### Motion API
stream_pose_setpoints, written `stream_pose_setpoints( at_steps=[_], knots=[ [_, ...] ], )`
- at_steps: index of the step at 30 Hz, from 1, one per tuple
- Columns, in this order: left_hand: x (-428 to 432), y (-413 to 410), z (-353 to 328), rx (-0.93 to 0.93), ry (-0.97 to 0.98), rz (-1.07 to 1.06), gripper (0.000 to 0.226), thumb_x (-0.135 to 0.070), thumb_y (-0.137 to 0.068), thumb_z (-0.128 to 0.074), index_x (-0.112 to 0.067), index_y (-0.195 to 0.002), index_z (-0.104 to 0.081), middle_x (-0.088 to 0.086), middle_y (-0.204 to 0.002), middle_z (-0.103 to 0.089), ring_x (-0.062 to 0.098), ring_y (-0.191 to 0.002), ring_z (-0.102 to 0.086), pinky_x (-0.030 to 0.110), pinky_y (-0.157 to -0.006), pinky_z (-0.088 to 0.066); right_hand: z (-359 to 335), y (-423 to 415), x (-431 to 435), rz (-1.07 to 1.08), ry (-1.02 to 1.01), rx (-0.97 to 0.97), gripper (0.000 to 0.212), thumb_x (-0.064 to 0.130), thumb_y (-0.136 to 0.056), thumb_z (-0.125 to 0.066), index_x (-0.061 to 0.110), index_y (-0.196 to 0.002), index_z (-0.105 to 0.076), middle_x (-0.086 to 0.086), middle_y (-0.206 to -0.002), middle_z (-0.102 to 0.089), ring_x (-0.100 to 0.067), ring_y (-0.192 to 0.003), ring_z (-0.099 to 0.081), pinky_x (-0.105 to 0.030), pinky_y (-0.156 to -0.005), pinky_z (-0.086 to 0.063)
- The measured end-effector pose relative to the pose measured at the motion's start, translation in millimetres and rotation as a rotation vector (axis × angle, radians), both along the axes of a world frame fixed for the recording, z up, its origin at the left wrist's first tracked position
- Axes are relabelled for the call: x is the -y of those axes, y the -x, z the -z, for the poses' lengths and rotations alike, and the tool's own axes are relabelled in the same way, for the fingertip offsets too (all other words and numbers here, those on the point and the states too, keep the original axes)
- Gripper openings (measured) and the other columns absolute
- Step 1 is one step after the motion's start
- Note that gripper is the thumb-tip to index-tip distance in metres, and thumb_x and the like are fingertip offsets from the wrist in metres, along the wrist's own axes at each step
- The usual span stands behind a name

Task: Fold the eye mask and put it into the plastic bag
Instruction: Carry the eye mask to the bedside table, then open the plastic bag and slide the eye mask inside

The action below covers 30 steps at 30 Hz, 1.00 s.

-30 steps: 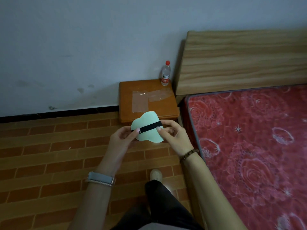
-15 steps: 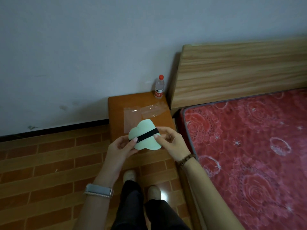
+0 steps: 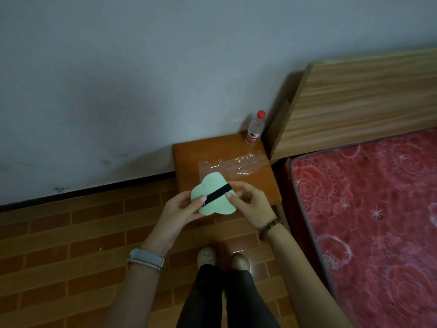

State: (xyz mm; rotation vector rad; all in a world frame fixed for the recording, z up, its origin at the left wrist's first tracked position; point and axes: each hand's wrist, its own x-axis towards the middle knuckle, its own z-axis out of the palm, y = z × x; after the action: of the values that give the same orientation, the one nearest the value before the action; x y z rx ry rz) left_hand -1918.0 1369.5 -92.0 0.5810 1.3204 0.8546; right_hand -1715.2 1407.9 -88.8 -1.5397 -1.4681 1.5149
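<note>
Eye mask (image 3: pixel 212 196): one, folded, is being pinched by two hands, left hand (image 3: pixel 183 210) and right hand (image 3: pixel 249 205), over the worktop (image 3: pixel 189 155), where one plastic bag (image 3: pixel 233 164) and one bottle (image 3: pixel 255 129) are resting; grip unchanged, view shifted.

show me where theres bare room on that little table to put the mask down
Free: the left strip of the nightstand, between its left edge and the plastic bag. Crowded: the middle and right under the bag, and the back right corner with the bottle. Both hands hide the front edge.
</note>
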Motion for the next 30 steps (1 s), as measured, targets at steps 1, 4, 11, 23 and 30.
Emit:
stream_pose_setpoints(
  at_steps=[1, 4, 11, 23, 30],
  knots=[
    [-6, 2, 5, -0.001, 0.011, -0.004, 0.042, -0.039, -0.069, -0.078, -0.024, -0.107, -0.069, -0.002, -0.104, -0.077, 0.015, -0.099, -0.073, 0.023, -0.074, -0.060, 6, 4, -6, -0.005, 0.006, -0.004, 0.026, 0.017, -0.090, -0.064, 0.022, -0.116, -0.063, 0.011, -0.080, -0.062, -0.012, -0.083, -0.065, -0.017, -0.065, -0.053],
    [-21, 5, 25, -0.014, 0.053, -0.021, 0.035, -0.038, -0.071, -0.077, -0.029, -0.104, -0.068, -0.004, -0.102, -0.076, 0.010, -0.096, -0.073, 0.021, -0.071, -0.059, 28, 12, -23, -0.010, 0.033, -0.019, 0.024, 0.016, -0.089, -0.065, 0.030, -0.109, -0.063, 0.014, -0.079, -0.063, 0.002, -0.075, -0.063, -0.012, -0.061, -0.051],
    [-50, 4, 89, -0.046, 0.172, -0.131, 0.029, -0.021, -0.084, -0.073, -0.018, -0.113, -0.066, 0.003, -0.108, -0.071, 0.016, -0.096, -0.072, 0.025, -0.074, -0.060, 93, 21, -62, -0.018, 0.114, -0.021, 0.022, 0.019, -0.087, -0.069, 0.034, -0.103, -0.064, 0.013, -0.088, -0.066, -0.006, -0.082, -0.063, -0.015, -0.065, -0.053],
    [-110, -26, 213, -0.120, 0.177, -0.114, 0.026, -0.032, -0.090, -0.067, -0.018, -0.112, -0.067, 0.006, -0.112, -0.070, 0.016, -0.095, -0.072, 0.031, -0.080, -0.060, 204, -17, -105, 0.076, 0.236, 0.044, 0.032, 0.022, -0.084, -0.072, 0.014, -0.112, -0.060, 0.012, -0.093, -0.065, -0.001, -0.084, -0.063, -0.010, -0.058, -0.054],
    [-160, -23, 289, -0.679, -0.043, -0.082, 0.030, -0.014, -0.089, -0.067, -0.016, -0.118, -0.060, 0.003, -0.124, -0.059, 0.019, -0.113, -0.058, 0.035, -0.096, -0.051, 251, -65, -107, 0.265, 0.232, 0.065, 0.026, 0.018, -0.081, -0.074, 0.017, -0.103, -0.060, 0.008, -0.093, -0.066, -0.004, -0.084, -0.064, -0.010, -0.055, -0.053]
  ],
)
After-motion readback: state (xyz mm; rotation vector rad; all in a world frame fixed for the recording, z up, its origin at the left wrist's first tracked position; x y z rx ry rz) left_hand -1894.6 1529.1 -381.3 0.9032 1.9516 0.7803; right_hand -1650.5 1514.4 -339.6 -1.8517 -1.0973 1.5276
